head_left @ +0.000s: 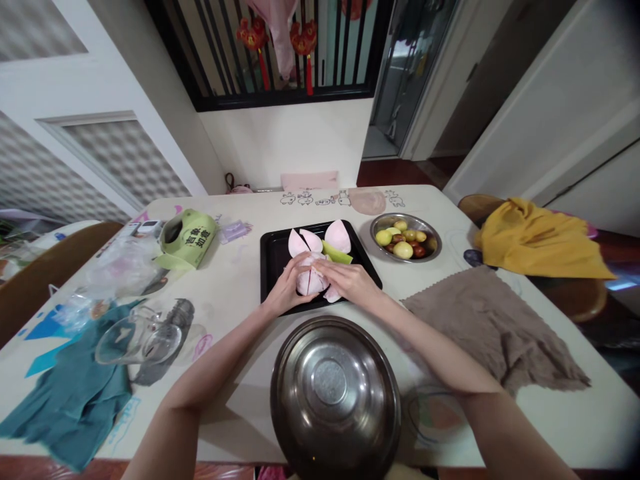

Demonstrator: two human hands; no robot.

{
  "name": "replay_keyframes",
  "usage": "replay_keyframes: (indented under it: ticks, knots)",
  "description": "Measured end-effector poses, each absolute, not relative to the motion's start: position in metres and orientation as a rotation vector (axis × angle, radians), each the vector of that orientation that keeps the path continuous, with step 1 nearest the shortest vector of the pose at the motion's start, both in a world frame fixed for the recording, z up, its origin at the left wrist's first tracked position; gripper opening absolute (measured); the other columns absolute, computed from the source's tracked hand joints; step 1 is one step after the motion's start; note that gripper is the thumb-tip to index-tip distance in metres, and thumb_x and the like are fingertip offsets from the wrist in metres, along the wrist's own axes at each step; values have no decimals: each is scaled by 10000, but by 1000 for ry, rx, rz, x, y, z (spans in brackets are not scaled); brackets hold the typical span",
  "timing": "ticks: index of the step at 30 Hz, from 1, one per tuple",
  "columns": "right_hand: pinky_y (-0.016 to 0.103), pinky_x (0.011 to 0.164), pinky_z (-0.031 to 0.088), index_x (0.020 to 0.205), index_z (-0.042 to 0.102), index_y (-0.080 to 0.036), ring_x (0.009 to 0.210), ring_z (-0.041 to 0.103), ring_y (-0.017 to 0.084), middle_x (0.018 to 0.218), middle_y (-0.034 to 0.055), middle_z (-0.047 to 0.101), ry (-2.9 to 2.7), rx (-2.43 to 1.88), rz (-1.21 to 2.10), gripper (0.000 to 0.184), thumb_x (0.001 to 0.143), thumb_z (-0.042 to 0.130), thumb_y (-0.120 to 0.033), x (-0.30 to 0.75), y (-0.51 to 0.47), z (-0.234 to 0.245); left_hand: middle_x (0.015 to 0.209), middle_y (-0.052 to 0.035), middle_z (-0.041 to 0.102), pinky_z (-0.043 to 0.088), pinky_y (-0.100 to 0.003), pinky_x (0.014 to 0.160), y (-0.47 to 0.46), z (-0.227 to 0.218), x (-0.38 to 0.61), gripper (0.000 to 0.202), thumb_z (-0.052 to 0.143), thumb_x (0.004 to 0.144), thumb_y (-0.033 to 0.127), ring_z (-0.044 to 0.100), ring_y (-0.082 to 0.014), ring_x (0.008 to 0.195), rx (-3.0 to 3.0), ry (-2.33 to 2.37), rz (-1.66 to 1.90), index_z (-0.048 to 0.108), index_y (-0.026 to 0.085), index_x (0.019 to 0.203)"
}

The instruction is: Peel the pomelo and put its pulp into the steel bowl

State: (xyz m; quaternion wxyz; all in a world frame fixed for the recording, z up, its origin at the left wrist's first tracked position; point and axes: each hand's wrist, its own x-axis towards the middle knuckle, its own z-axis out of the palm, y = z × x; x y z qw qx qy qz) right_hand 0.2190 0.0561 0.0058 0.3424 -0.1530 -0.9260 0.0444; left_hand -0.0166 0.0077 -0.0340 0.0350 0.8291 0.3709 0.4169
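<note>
Two hands grasping a pale pink peeled fruit (310,283) above a black tray (273,263).
The left hand (286,288) cups the fruit's near left side, while the right hand (353,284) has its bent fingers on the top and right, so the fruit sits between both. Just beyond the hands, peel pieces (338,237) lie in the tray; nearer the body, an upturned metal bowl (334,400) rests between the forearms; right of the right hand, a steel bowl of small fruits (438,248) stands on the counter (225,288).
</note>
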Motion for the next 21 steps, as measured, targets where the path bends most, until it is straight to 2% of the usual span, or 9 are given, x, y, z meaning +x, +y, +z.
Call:
replay_keyframes:
  ticks: [4, 8, 11, 15, 21]
  knots:
    - [392, 1089, 588, 1414, 629, -175, 1269, 679, 239, 1373, 111, 693, -2358, -549, 114, 389, 1040, 521, -167, 208, 42, 6, 1519, -212, 446, 521, -581, 1122, 7, -34, -16, 743, 836, 827, 359, 506, -357, 1447, 2540, 1173, 1286, 395, 249, 1414]
    - [378, 1079, 593, 1396, 646, -190, 1269, 679, 239, 1360, 98, 704, -2342, -632, 81, 370, 1043, 537, -179, 206, 36, 9, 1503, -206, 469, 510, -579, 1137, 7, -33, -15, 871, 840, 814, 376, 510, -359, 1442, 2541, 1213, 1285, 328, 255, 1508]
    - [370, 1053, 605, 1380, 655, -195, 1245, 695, 242, 1341, 100, 716, -2344, -683, 1, 356, 1040, 552, -197, 208, 36, 8, 1497, -191, 482, 536, -549, 1116, 5, -33, -15, 845, 832, 812, 386, 543, -357, 1405, 2537, 1305, 1250, 368, 255, 1507]
    - [351, 1016, 616, 1373, 648, -180, 1195, 722, 234, 1295, 110, 741, -2359, -697, -57, 380, 1020, 524, -113, 212, 38, 3, 1484, -187, 487, 583, -525, 1056, 3, -33, -14, 867, 834, 804, 433, 572, -359, 1364, 2554, 1388, 1219, 372, 254, 1516]
    - [346, 977, 628, 1375, 644, -163, 1164, 736, 245, 1299, 130, 737, -2404, -679, -99, 422, 982, 533, -57, 215, 39, 0, 1533, -206, 454, 504, -564, 1162, 3, -27, -12, 880, 805, 847, 456, 468, -365, 1478, 2611, 1277, 1197, 329, 234, 1554]
